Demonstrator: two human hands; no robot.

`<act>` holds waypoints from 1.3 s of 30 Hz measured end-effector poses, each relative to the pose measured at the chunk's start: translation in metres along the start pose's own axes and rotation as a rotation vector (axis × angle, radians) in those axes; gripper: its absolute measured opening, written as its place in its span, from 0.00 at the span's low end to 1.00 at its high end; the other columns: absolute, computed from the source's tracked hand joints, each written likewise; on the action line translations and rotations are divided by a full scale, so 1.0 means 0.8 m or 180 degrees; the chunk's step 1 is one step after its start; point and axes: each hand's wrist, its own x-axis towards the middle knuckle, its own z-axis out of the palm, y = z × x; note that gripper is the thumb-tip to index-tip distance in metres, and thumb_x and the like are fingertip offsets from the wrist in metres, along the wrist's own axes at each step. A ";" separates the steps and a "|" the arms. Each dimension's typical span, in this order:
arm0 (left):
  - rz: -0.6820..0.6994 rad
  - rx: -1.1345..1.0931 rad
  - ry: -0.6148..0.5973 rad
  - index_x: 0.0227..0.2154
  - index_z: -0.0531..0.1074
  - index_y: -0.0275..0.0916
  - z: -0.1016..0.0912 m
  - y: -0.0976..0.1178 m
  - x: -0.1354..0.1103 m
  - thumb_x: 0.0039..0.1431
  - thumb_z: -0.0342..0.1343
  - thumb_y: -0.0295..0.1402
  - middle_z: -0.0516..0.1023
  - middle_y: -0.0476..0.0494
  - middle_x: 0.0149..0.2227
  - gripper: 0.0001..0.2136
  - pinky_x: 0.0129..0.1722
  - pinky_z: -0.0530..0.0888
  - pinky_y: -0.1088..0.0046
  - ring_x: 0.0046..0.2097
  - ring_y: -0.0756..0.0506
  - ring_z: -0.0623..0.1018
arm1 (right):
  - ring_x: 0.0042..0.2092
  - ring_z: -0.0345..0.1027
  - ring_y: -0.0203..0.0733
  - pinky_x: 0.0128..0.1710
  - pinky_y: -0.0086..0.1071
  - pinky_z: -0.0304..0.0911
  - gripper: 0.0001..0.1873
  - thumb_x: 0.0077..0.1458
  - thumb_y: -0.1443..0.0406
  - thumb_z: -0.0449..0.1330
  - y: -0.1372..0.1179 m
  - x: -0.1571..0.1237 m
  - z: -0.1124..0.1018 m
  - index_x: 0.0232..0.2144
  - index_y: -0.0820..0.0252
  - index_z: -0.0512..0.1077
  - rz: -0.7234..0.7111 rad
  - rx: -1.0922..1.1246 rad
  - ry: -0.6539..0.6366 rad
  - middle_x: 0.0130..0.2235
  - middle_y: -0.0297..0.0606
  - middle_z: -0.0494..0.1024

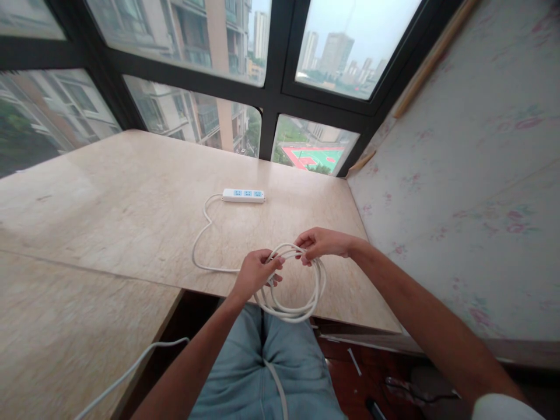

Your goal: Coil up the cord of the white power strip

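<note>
Between my two hands is a white power cord, gathered into several round loops that hang over the front edge of the stone-patterned counter. My left hand grips the left side of the loops, thumb on top. At the upper right of the coil, my right hand pinches the cord with its fingertips. One stretch of cord runs left from my left hand, then curves up the counter to a white power strip with blue sockets, lying flat near the window.
The beige counter spreads left and ahead, up to dark-framed windows. A flowered wall closes off the right side. Another length of white cable crosses the lower left counter. Small items lie on the dark red floor below.
</note>
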 end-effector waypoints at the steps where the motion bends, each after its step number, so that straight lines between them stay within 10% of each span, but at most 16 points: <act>1: -0.0003 -0.0043 0.0048 0.31 0.72 0.33 0.001 -0.002 0.001 0.48 0.63 0.46 0.77 0.40 0.30 0.18 0.19 0.74 0.75 0.25 0.45 0.80 | 0.30 0.71 0.35 0.30 0.28 0.64 0.17 0.37 0.69 0.66 0.003 -0.001 0.001 0.35 0.64 0.75 -0.0018 0.0042 0.0023 0.30 0.36 0.79; 17: -0.0914 -0.1188 -0.1449 0.46 0.68 0.36 -0.020 0.005 -0.007 0.51 0.63 0.43 0.79 0.30 0.41 0.23 0.29 0.78 0.64 0.37 0.38 0.82 | 0.31 0.71 0.35 0.36 0.31 0.66 0.17 0.39 0.66 0.67 0.009 0.003 0.016 0.36 0.66 0.77 -0.0405 0.0462 0.0275 0.30 0.38 0.80; 30: -0.0654 -0.0346 -0.0404 0.46 0.65 0.41 0.006 -0.005 0.009 0.57 0.57 0.40 0.76 0.41 0.35 0.16 0.25 0.75 0.73 0.33 0.44 0.80 | 0.33 0.73 0.38 0.35 0.30 0.68 0.16 0.37 0.68 0.66 0.025 0.016 0.024 0.34 0.65 0.77 -0.0434 0.0617 0.0805 0.30 0.38 0.80; 39: -0.1241 -0.1656 -0.1229 0.49 0.64 0.41 -0.020 0.004 0.005 0.48 0.55 0.26 0.72 0.36 0.47 0.22 0.34 0.76 0.58 0.45 0.39 0.75 | 0.30 0.70 0.35 0.32 0.28 0.66 0.17 0.38 0.70 0.63 0.037 0.022 0.021 0.35 0.62 0.80 -0.0538 0.0180 0.1069 0.30 0.36 0.80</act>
